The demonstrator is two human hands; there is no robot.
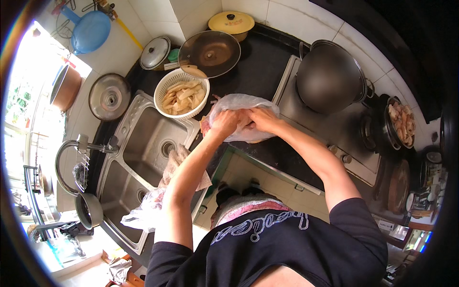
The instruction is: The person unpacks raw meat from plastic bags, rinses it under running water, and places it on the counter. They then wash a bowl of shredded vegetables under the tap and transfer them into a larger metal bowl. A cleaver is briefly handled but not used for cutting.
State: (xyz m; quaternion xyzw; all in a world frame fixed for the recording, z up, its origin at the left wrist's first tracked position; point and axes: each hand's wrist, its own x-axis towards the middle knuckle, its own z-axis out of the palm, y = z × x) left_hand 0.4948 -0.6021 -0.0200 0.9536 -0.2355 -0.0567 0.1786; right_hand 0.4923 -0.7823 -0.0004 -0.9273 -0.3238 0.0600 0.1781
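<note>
A whitish translucent plastic bag (236, 136) lies on the black countertop between the sink and the gas stove. Pinkish raw meat (244, 117), perhaps poultry, shows in its opening, and more sticks out at the bag's left end. My left hand (225, 123) is curled down on the meat at the left of the opening, its fingertips hidden. From the right, my right hand (264, 119) reaches into the opening, thumb and fingers gripping the meat. Just beyond my left hand stands a white colander (157, 97) with pale sliced pieces (184, 96) in it.
The double-bowl steel sink (143, 143) is at left, with a cloth (175, 161) over its front edge. A large pot (326, 79) sits on the stove (304, 114). A pan of meat pieces (401, 123) is far right. A glass lid (209, 53) overhangs the colander's rim.
</note>
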